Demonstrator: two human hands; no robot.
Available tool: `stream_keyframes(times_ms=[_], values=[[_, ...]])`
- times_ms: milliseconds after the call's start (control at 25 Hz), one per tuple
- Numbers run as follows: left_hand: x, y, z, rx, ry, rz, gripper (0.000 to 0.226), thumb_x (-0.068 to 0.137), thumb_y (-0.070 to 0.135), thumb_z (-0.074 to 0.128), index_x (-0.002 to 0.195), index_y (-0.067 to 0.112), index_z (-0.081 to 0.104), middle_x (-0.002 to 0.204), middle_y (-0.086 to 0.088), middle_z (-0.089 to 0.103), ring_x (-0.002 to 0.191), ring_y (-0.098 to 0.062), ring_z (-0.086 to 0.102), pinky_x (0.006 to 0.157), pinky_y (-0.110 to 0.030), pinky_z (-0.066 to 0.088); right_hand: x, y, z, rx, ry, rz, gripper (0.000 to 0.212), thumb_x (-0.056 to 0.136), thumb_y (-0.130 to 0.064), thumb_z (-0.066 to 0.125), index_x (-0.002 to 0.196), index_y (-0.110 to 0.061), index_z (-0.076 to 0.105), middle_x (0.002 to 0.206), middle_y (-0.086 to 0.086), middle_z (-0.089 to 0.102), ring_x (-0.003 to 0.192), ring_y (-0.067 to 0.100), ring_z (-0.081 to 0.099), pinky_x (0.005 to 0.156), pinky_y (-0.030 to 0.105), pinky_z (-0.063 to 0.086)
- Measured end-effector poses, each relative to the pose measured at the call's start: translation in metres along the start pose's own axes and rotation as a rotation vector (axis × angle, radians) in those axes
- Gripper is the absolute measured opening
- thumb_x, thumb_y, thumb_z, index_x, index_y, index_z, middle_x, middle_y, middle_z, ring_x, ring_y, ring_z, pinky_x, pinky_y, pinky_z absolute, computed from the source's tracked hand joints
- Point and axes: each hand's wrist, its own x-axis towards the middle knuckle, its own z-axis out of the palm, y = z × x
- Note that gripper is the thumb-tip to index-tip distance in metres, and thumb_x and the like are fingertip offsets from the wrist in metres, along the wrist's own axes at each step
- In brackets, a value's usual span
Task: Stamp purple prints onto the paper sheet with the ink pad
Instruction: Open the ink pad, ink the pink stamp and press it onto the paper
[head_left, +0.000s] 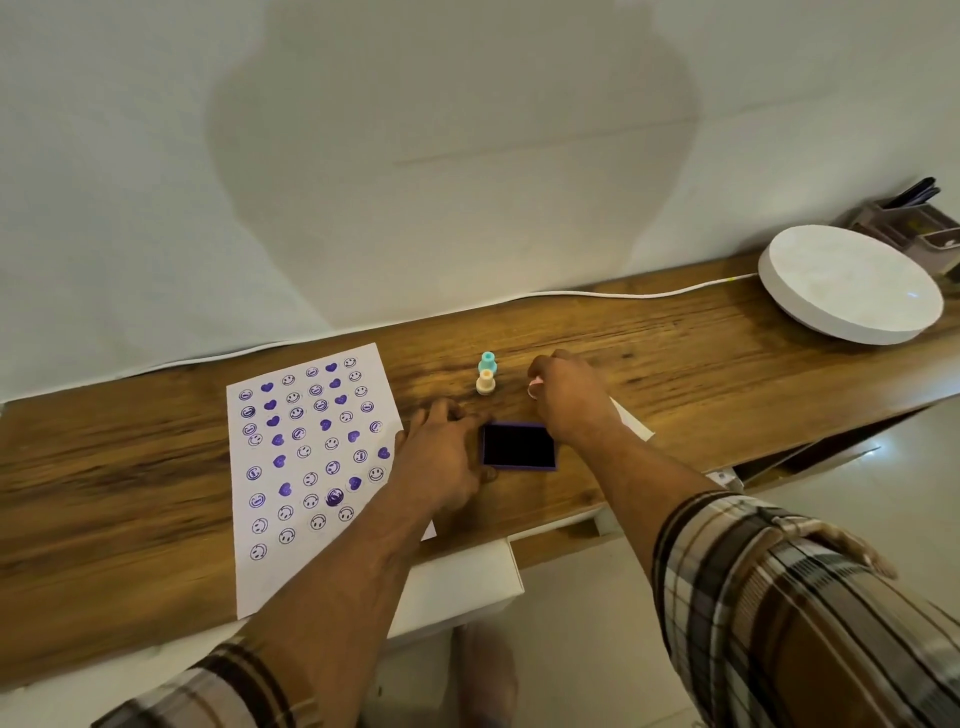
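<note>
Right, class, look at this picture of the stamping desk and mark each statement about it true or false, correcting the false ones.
1. The paper sheet already carries purple prints. True.
2. The ink pad lies on top of the paper. False: it sits on the bare wooden desk, right of the sheet.
3. The teal stamp and the cream stamp stand upright behind the ink pad. True.
4. The left hand is holding the teal stamp. False: it rests flat beside the ink pad, holding nothing.
5. The right hand is closed around a pink stamp. True.
6. The white round dish sits left of the paper. False: it is at the far right.
</note>
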Motion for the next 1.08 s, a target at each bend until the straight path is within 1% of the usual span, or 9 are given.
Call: stream_keyframes(times_ms=[120,200,280,360,440,600,720,920,1080], values=[[-0.005,0.006,-0.007,0.017,-0.038,0.001,0.086,0.077,0.058,0.077,0.151,0.047,0.034,0.154,0.002,0.037,0.139,-0.03,0.036,0.11,-0.047,0.04,-0.008,0.0,0.0,0.266,0.146,0.045,0.038,0.09,-0.012,0.077,0.125,-0.024,0.07,0.123,0.003,0.071,0.106,0.024,0.065,0.08,0.035,0.055],[-0.011,0.017,-0.016,-0.183,0.023,-0.021,0.086,0.08,0.054,0.077,0.153,0.04,0.034,0.153,-0.001,0.042,0.138,-0.03,0.042,0.107,-0.045,0.045,-0.018,-0.004,-0.006,0.596,0.181,0.136,0.026,0.093,-0.017,0.077,0.117,-0.026,0.074,0.116,-0.002,0.075,0.102,0.018,0.068,0.079,0.032,0.053],[-0.017,0.033,-0.029,-0.506,0.159,-0.048,0.076,0.084,0.039,0.079,0.151,0.035,0.043,0.146,0.004,0.053,0.128,-0.02,0.054,0.099,-0.031,0.051,-0.031,-0.008,-0.016,0.939,0.118,0.213,0.02,0.09,-0.019,0.082,0.108,-0.025,0.076,0.107,-0.004,0.078,0.097,0.015,0.072,0.085,0.036,0.06],[-0.024,0.05,-0.044,-0.711,0.217,-0.064,0.065,0.088,0.027,0.078,0.146,0.034,0.051,0.13,0.013,0.063,0.108,-0.002,0.063,0.079,-0.012,0.051,-0.045,-0.009,-0.026,1.164,0.034,0.226,0.016,0.087,-0.014,0.083,0.102,-0.02,0.078,0.097,-0.002,0.081,0.09,0.016,0.077,0.085,0.039,0.064],[-0.029,0.058,-0.055,-0.758,0.242,-0.076,0.057,0.089,0.024,0.077,0.141,0.033,0.057,0.119,0.016,0.068,0.095,0.005,0.063,0.069,-0.01,0.048,-0.056,-0.008,-0.035,1.306,-0.035,0.185,0.014,0.087,-0.007,0.081,0.098,-0.015,0.079,0.093,0.001,0.082,0.091,0.019,0.079,0.081,0.036,0.065],[-0.036,0.063,-0.067,-0.738,0.252,-0.059,0.043,0.09,0.019,0.076,0.131,0.028,0.067,0.117,0.009,0.074,0.105,-0.007,0.067,0.072,-0.013,0.043,-0.066,-0.007,-0.047,1.376,-0.128,0.115,0.016,0.089,-0.002,0.078,0.104,-0.008,0.078,0.101,0.007,0.081,0.096,0.023,0.078,0.078,0.033,0.065],[-0.041,0.067,-0.071,-0.705,0.279,-0.019,0.042,0.092,0.02,0.074,0.133,0.025,0.066,0.116,0.007,0.075,0.101,-0.005,0.067,0.075,-0.012,0.045,-0.069,-0.007,-0.049,1.408,-0.135,0.088,0.019,0.088,-0.002,0.078,0.106,-0.008,0.077,0.103,0.008,0.081,0.096,0.023,0.078,0.084,0.04,0.065],[-0.047,0.064,-0.074,-0.654,0.307,-0.004,0.036,0.092,0.023,0.073,0.128,0.026,0.069,0.109,0.011,0.075,0.093,0.0,0.067,0.067,-0.006,0.047,-0.075,-0.011,-0.042,1.55,-0.198,0.221,0.015,0.09,-0.009,0.077,0.105,-0.008,0.077,0.101,0.011,0.081,0.096,0.026,0.079,0.092,0.047,0.062],[-0.047,0.059,-0.074,-0.83,0.224,-0.047,0.028,0.091,0.027,0.075,0.119,0.027,0.074,0.108,0.008,0.078,0.097,-0.01,0.073,0.081,-0.025,0.06,-0.08,-0.016,-0.031,1.563,-0.153,0.241,0.02,0.089,-0.011,0.079,0.108,-0.009,0.077,0.106,0.01,0.081,0.097,0.024,0.078,0.091,0.045,0.063]])
